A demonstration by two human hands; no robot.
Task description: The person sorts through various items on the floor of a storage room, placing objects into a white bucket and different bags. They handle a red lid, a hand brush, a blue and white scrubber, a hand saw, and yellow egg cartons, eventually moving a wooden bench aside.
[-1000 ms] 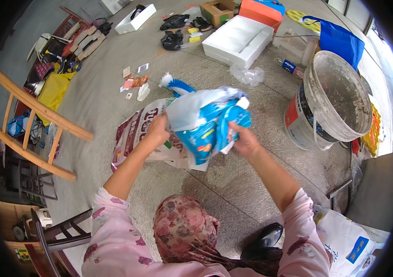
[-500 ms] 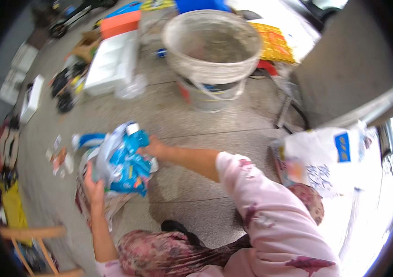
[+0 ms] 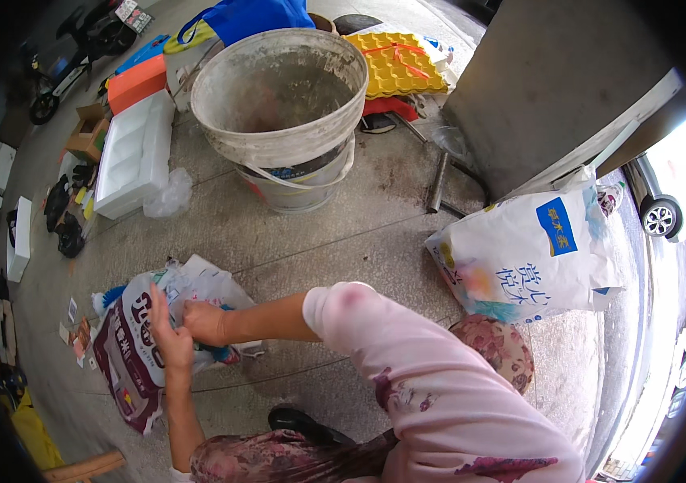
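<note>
A white and maroon printed plastic bag (image 3: 130, 354) lies on the floor at the lower left, with crumpled clear and whitish plastic (image 3: 198, 282) bulging from its mouth. My left hand (image 3: 172, 334) rests against the bag's side, fingers stretched out. My right hand (image 3: 204, 322) is a fist pushed down into the plastic at the mouth. What it grips is hidden; a bit of blue packaging (image 3: 220, 352) shows just below it. Beside the bag's far left edge, a blue bottle (image 3: 108, 299) is partly covered.
A dirty white bucket (image 3: 278, 121) stands ahead, near a white foam box (image 3: 135, 153). Yellow egg trays (image 3: 399, 68) lie behind it. On the right are a large white printed bag (image 3: 520, 258) and a floral stool (image 3: 494, 350). Small scraps (image 3: 80, 336) litter the floor at left.
The blue packaging that my right hand held above the bag has gone down into it, mostly out of sight. My right hand has lowered; the maroon side of the bag now shows.
</note>
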